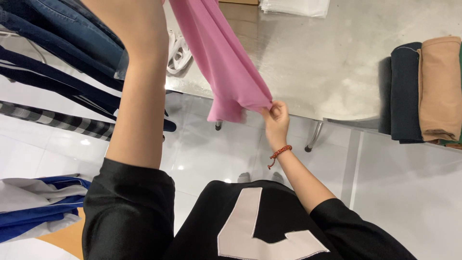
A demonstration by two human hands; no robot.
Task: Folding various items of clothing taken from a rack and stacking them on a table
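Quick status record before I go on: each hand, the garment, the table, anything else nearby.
right hand: pinches the lower corner of the pink garment
left hand: out of view above the frame; only the raised forearm shows
pink garment: hangs over the edge of the metal table
on table: folded dark cloth beside folded tan cloth, at the right
at left: hanging jeans
wrist: red bracelet

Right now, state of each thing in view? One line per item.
pink garment: held up, hanging over the table edge, unfolded.
right hand: shut, pinching the pink garment's lower corner.
left hand: raised, out of frame; only the forearm shows.
dark folded garment: folded, lying on the steel table.
tan folded garment: folded, beside the dark one.
jeans: hanging at left.
white stack: folded, at the table's far edge.
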